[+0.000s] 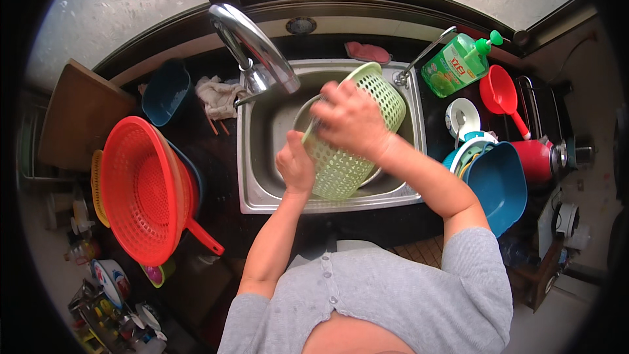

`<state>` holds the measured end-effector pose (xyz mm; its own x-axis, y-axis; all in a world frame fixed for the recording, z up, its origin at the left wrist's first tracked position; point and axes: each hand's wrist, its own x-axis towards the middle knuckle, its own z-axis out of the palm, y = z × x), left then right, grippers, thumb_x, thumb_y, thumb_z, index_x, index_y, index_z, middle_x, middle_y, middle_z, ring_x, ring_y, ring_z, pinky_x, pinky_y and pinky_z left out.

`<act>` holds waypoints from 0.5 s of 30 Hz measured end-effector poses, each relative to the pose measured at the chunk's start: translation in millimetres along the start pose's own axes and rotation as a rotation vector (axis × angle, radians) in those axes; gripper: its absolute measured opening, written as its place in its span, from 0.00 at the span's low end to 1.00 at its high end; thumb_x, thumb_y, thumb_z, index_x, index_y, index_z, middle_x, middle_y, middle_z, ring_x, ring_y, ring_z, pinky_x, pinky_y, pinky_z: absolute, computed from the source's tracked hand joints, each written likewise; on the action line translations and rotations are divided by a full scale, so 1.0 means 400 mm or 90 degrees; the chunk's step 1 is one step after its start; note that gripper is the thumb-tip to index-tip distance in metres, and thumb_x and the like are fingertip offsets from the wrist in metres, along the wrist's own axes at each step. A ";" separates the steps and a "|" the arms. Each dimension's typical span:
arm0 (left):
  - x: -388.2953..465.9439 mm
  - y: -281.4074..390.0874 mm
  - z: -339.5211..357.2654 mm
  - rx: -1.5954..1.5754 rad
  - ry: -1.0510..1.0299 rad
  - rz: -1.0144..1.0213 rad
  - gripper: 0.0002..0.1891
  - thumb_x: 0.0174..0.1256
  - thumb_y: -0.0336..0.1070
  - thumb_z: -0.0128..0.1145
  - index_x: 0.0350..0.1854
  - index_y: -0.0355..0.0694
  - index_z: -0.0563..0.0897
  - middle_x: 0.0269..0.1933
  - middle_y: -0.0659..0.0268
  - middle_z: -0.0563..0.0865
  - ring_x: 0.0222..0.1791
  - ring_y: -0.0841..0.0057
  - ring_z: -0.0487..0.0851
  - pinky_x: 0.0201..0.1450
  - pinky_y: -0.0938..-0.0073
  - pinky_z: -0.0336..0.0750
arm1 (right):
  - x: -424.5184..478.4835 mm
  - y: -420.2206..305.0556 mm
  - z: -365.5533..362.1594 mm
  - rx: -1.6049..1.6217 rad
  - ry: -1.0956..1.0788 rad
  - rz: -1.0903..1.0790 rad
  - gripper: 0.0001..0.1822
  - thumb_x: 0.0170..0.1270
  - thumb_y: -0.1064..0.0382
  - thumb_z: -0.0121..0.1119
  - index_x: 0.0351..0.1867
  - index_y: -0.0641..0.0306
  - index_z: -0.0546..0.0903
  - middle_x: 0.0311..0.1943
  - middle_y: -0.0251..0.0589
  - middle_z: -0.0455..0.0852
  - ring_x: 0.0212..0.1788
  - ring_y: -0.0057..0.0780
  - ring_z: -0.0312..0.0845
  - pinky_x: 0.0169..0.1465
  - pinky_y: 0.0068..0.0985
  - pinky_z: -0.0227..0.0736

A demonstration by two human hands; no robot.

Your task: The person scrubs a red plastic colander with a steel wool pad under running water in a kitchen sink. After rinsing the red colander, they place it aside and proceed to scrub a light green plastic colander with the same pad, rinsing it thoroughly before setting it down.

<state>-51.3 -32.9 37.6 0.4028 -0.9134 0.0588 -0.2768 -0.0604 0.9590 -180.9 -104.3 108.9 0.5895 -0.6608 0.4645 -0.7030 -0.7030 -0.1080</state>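
Observation:
A light green perforated plastic basket (341, 174) is tilted on its side over the stainless steel sink (265, 152). My left hand (297, 162) grips the basket's rim on the near left, thumb up. Across the rim and upper side lies my right hand (351, 120), its fingers blurred by motion. Whether those fingers hold something cannot be made out. Beneath the basket, part of a round metal rim (300, 114) shows in the sink, mostly hidden. The chrome faucet (265, 46) arches over the sink's back left, and no running water is visible.
Left of the sink stand a red colander (152, 191), a dark blue container (167, 93) and a crumpled cloth (219, 98). To the right are a green dish-soap pump bottle (454, 66), a red ladle (499, 91), a small bowl (469, 113) and a blue basin (496, 187). A pink sponge (367, 52) lies behind.

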 end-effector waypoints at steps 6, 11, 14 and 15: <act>-0.012 -0.015 0.001 0.044 -0.013 0.035 0.25 0.74 0.48 0.37 0.24 0.34 0.78 0.15 0.52 0.72 0.17 0.54 0.74 0.24 0.61 0.65 | -0.007 0.273 0.014 0.058 -0.103 0.264 0.09 0.53 0.57 0.59 0.37 0.46 0.85 0.43 0.34 0.78 0.47 0.37 0.70 0.52 0.32 0.72; 0.010 -0.046 -0.013 0.085 0.002 0.048 0.25 0.74 0.47 0.38 0.23 0.33 0.76 0.16 0.49 0.71 0.17 0.49 0.70 0.24 0.59 0.64 | 0.032 0.018 0.002 -0.127 -0.067 -0.118 0.05 0.44 0.61 0.61 0.25 0.49 0.80 0.40 0.30 0.76 0.43 0.34 0.71 0.38 0.28 0.73; -0.006 -0.065 -0.023 -0.017 -0.022 -0.005 0.25 0.74 0.47 0.39 0.22 0.33 0.74 0.13 0.60 0.70 0.14 0.69 0.69 0.21 0.68 0.63 | 0.043 0.187 0.037 0.005 -0.052 0.016 0.07 0.49 0.57 0.60 0.31 0.48 0.82 0.41 0.30 0.76 0.44 0.34 0.70 0.42 0.28 0.72; -0.014 -0.064 -0.027 -0.058 -0.036 -0.030 0.25 0.74 0.47 0.39 0.21 0.33 0.73 0.12 0.63 0.69 0.14 0.74 0.69 0.20 0.71 0.62 | 0.027 0.257 0.038 0.008 -0.069 0.120 0.09 0.51 0.56 0.60 0.34 0.48 0.83 0.42 0.31 0.76 0.45 0.35 0.70 0.45 0.29 0.72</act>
<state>-37.1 -21.8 15.7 0.3634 -0.9316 0.0005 -0.1779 -0.0689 0.9816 -240.7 -187.4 89.5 0.4875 -0.8051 0.3379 -0.8005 -0.5666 -0.1950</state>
